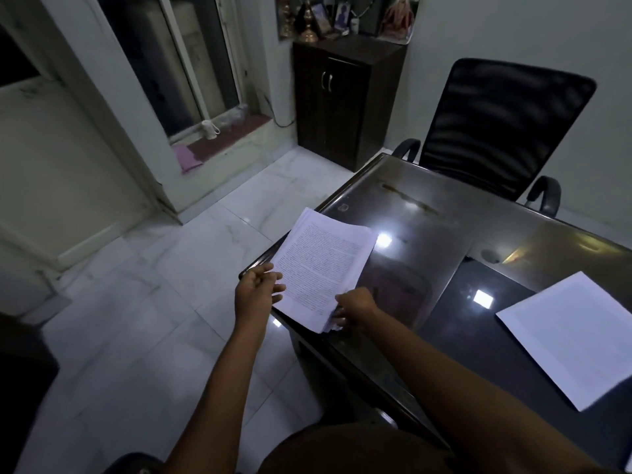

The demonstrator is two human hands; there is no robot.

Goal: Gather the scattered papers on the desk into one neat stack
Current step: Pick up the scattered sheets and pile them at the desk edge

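- The stack of papers (321,268) lay at the left corner of the desk (427,234), its near-left side hanging a little past the desk's edge over the floor.
- Both hands were at the stack's near end: the left hand (256,292) at its left edge with fingers loosely spread and touching or nearly touching the sheets, the right hand (355,311) pressed on the near-right corner, fingertips on the fanned edges. Neither looked clamped on the paper; whether the left thumb pinched anything could not be told.
- The stack's long axis ran from near right to far left, slanted against the desk's edge.
- A single loose sheet (574,336) lay well apart, far to the right on the dark part of the desk; the right hand was the nearer one, so it would likely be the one to fetch it.
- The stack looked thick, with printed text on top; its near corner was ragged, the sheets slipped out of line, so squaring was probably still needed.
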